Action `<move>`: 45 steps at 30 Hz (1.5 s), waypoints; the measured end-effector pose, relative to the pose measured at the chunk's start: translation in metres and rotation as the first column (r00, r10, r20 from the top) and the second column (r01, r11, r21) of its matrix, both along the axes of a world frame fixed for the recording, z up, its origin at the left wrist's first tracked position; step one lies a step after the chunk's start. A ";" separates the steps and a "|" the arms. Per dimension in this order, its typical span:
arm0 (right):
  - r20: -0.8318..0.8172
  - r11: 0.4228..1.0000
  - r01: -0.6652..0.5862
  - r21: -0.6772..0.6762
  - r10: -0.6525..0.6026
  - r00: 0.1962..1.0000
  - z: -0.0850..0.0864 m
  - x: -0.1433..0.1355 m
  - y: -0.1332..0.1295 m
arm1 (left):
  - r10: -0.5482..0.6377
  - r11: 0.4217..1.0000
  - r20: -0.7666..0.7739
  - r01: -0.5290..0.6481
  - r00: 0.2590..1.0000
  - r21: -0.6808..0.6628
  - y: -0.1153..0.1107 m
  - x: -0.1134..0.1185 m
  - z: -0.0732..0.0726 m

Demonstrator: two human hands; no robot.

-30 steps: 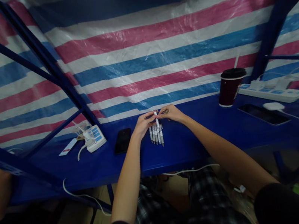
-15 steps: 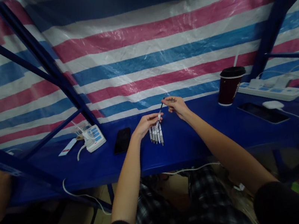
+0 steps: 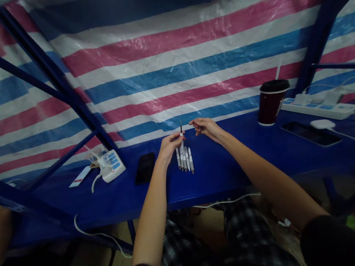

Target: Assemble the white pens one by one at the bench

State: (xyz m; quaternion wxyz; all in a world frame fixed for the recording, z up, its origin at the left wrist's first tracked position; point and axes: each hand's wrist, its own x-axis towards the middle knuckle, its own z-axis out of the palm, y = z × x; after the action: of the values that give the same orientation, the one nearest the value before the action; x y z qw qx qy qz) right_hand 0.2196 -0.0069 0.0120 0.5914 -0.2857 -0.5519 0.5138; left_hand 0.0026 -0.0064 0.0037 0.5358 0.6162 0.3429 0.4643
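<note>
Both forearms are bare from hand to upper arm. Left hand (image 3: 170,144) and right hand (image 3: 206,126) carry no gloves, rings or watch. Short black sleeves (image 3: 332,241) cover the upper arms. Checked black-and-white trousers (image 3: 248,238) cover the legs.

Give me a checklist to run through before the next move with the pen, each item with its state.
1. Left hand grips the pen: ok, held upright above the row.
2. Right hand clear of the pen: ok, apart from it, fingers curled.
3. Whether the right hand holds a small part: cannot tell.
4. Row of pens lying together on the blue table: ok.
5. Black phone clear of the hands: ok, to the left.
6. Lidded cup upright, away from the arms: ok.
</note>
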 end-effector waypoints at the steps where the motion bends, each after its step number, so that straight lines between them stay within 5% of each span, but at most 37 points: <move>1: -0.021 1.000 0.024 0.019 -0.023 1.000 0.001 0.003 0.001 | 0.026 0.999 -0.022 -0.026 0.999 0.025 0.001 0.000 -0.001; 7: -0.045 0.982 0.186 0.040 -0.184 0.982 0.008 0.013 -0.001 | 0.206 0.943 -0.281 -0.114 0.937 0.312 0.007 0.003 -0.008; 13: -0.079 0.968 0.249 0.021 -0.247 0.966 0.005 0.012 0.001 | 0.257 0.879 -0.326 -0.080 0.910 0.470 0.008 0.002 -0.009; 32: -0.137 0.990 0.140 0.026 -0.135 0.981 -0.008 0.001 0.010 | 0.277 0.860 -0.340 -0.074 0.898 0.505 0.010 0.002 -0.011; 45: 0.083 0.992 0.107 0.070 -0.112 0.990 -0.014 -0.008 0.005 | 0.009 0.957 -0.210 0.052 0.978 0.286 0.007 0.002 -0.008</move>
State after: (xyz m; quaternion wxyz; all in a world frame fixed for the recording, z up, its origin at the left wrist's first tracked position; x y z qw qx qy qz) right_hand 0.2113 -0.0015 -0.0022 0.6032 -0.3183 -0.5769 0.4494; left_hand 0.0043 0.0002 -0.0040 0.4057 0.7372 0.3187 0.4363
